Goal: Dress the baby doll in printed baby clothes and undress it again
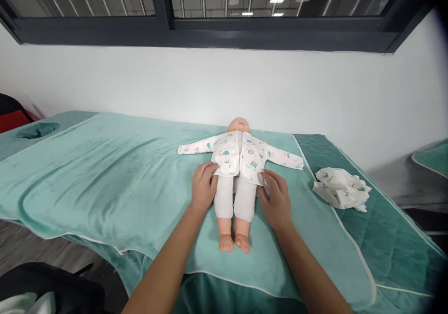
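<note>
A baby doll (226, 202) lies on its back on the green bed cover, feet toward me and arms stretched out sideways. It wears a white printed jacket (227, 153), its front edges meeting loosely down the middle. My left hand (203, 185) pinches the jacket's lower corner on the left side. On the other side, my right hand (276, 195) has its thumb and fingers closed on the lower right corner of the hem. White cloth covers the doll's legs down to the shins, and its feet are bare.
A crumpled white printed cloth (342, 189) lies to the right on the darker green cover (388, 230). The light green sheet (105, 178) spreads left with folds. Behind stand a white wall (140, 80) and a barred window. A black object (52, 286) is at the lower left.
</note>
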### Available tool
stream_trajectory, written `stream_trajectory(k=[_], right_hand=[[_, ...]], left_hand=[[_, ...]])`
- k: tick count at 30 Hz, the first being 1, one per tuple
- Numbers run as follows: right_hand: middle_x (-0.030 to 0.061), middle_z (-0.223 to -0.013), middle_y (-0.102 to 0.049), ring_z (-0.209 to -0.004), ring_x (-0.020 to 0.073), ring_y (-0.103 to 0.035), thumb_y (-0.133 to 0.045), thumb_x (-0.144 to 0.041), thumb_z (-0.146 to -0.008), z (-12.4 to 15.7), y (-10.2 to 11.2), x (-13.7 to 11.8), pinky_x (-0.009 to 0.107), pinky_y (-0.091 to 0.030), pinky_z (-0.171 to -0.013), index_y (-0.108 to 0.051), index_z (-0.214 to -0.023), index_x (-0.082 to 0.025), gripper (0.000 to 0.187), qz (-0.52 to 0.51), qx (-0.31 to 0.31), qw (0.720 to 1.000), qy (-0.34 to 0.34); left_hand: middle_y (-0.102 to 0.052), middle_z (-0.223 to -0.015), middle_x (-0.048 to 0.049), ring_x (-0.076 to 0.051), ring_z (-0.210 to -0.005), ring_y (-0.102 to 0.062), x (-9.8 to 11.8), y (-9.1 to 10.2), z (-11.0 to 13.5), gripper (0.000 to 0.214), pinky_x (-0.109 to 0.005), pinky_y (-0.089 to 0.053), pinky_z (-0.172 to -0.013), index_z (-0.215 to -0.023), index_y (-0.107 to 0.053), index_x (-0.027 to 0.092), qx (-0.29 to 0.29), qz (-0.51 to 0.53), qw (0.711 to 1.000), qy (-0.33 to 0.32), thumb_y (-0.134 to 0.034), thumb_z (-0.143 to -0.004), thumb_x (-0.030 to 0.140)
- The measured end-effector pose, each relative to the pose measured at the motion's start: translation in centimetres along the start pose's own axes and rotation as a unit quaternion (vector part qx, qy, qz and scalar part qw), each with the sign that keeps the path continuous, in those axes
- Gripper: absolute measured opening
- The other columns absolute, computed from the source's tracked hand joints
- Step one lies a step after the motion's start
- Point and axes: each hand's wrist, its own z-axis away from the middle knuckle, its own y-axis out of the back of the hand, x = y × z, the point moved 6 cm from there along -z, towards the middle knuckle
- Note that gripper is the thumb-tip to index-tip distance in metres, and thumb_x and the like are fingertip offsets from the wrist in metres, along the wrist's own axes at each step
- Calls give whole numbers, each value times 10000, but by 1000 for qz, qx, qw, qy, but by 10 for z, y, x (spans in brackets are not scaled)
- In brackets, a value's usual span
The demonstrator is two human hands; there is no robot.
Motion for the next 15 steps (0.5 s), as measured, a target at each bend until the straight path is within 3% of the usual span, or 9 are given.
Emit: stream_trajectory(k=[3,7,12,15], right_hand=[[97,-1436,-547,-1325,265,-497,-532,-167,-954,-5,-5,-2,496,-437,-1085,-525,-1384,-277,444,-24,-10,1000,13],[84,-1456,-542,-1346,251,-495,-497,-151,-961,-13,-13,-7,489,-425,-1108,-529,-1389,-281,448,-62,-17,997,35],[97,-1232,-610,-1161,245,-566,-550,-176,-936,-21,-16,-7,464,-474,-1008,-630,-1200,-241,284,-67,23,997,6],[88,-1092,-587,-1053,234,-570,-561,-192,-928,-21,-17,-6,431,-493,-929,-640,-1109,-225,200,-69,29,997,-17]], left_hand=[[-651,-1056,-75,-202,-1009,-605,4,-1,-3,175,-372,-503,-904,-1052,-648,218,5,4,1000,-14,-524,-937,177],[-631,-942,-61,-186,-906,-580,8,1,-2,80,-340,-487,-822,-952,-631,200,6,9,1000,-18,-554,-932,198],[-566,-781,-3,-140,-724,-523,3,2,-2,99,-283,-437,-685,-849,-567,196,-10,42,998,46,-536,-943,206],[-567,-802,-2,-138,-725,-523,0,1,-2,62,-278,-439,-683,-914,-598,200,-21,47,996,71,-539,-932,194]])
